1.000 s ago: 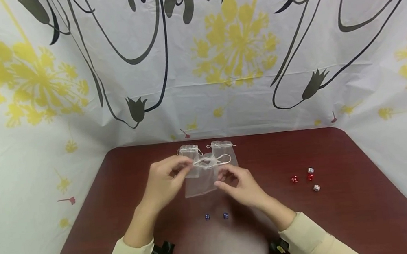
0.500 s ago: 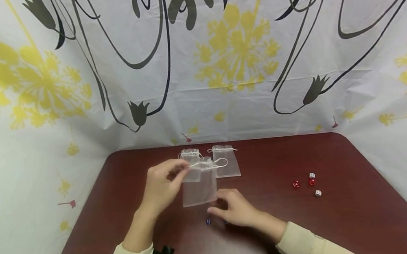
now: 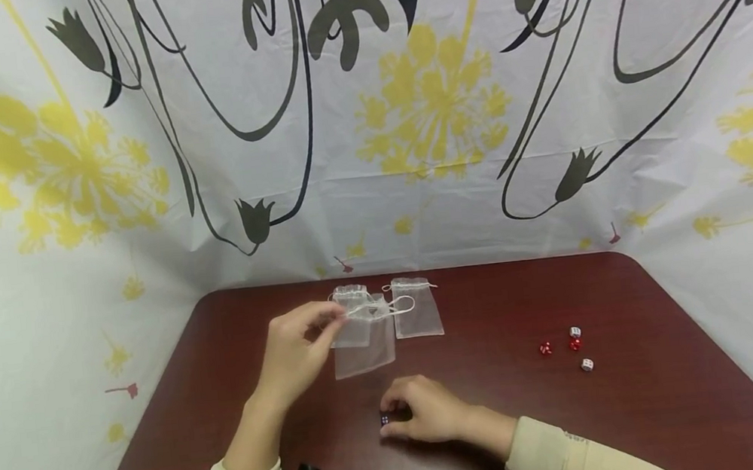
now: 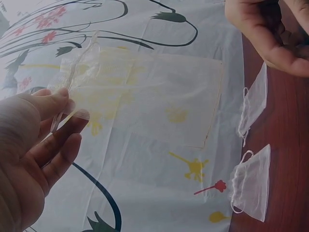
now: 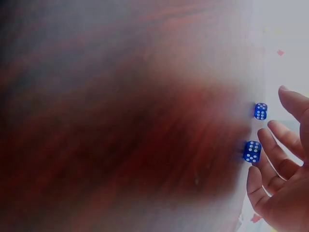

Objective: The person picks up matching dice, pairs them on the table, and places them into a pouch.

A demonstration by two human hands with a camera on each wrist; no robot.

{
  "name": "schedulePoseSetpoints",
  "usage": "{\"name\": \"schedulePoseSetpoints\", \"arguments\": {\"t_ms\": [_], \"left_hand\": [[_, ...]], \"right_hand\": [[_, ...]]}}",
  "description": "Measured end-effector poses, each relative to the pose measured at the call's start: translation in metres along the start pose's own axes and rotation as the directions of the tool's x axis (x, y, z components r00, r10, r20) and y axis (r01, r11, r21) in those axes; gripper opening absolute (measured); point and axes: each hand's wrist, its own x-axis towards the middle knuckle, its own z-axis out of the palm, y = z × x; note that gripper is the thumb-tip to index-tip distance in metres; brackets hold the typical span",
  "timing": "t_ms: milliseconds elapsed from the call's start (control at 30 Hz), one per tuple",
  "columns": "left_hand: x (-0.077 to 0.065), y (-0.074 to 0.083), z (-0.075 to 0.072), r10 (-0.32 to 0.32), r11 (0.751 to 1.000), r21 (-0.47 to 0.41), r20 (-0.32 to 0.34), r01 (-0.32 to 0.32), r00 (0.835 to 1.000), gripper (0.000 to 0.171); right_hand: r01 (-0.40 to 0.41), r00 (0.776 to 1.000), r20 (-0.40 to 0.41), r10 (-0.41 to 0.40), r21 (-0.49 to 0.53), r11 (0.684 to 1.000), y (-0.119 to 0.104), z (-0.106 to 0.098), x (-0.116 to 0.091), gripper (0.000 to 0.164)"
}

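Observation:
My left hand (image 3: 301, 352) pinches a sheer white drawstring bag (image 4: 159, 96) by its gathered top, between thumb and fingertips. The bag hangs flat above the table, with its cord loop sticking out to the right in the head view. My right hand (image 3: 431, 413) is low over the table, fingers apart around the blue dice. One blue die (image 3: 384, 420) shows between its thumb and forefinger. Two blue dice, a nearer one (image 5: 252, 152) and a farther one (image 5: 260, 111), appear beside the spread fingers in the right wrist view.
Two more sheer bags, a left one (image 4: 252, 186) and a right one (image 3: 418, 310), lie at the table's back edge. Red dice (image 3: 546, 348) and white dice (image 3: 587, 364) sit to the right. A patterned cloth (image 3: 442, 206) hangs behind the table (image 3: 640, 429).
My right hand has left the bag's top and moved down and toward me to the blue dice. My left hand keeps holding the bag, nearly in place.

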Motion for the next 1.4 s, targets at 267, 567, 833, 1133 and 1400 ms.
{"name": "schedulePoseSetpoints", "arguments": {"t_ms": [267, 567, 833, 1133, 1400], "left_hand": [[0.003, 0.003, -0.001, 0.03, 0.999, 0.021, -0.012, -0.03, 0.999, 0.021], [-0.017, 0.002, -0.003, -0.009, 1.0, -0.004, -0.001, 0.009, 1.0, 0.022], [-0.013, 0.001, 0.0, 0.032, 0.999, -0.037, -0.003, -0.032, 0.999, 0.02], [-0.01, 0.0, 0.001, 0.03, 0.999, -0.021, 0.009, -0.03, 1.0, 0.019], [-0.011, -0.003, 0.002, 0.039, 0.999, -0.027, 0.011, -0.038, 0.999, 0.026]], "right_hand": [[-0.023, 0.998, 0.048, 0.028, -0.103, 0.994, -0.003, -0.001, -0.002, 0.018], [-0.002, 0.999, 0.032, 0.006, -0.123, 0.992, -0.011, 0.011, -0.012, 0.007], [0.04, 0.999, -0.026, -0.042, -0.065, 0.997, -0.004, -0.017, -0.012, 0.005], [0.191, 0.975, -0.109, -0.192, -0.018, 0.981, 0.005, -0.082, -0.009, 0.007], [0.131, 0.975, -0.177, -0.133, -0.024, 0.991, -0.001, -0.138, -0.005, 0.004]]}}
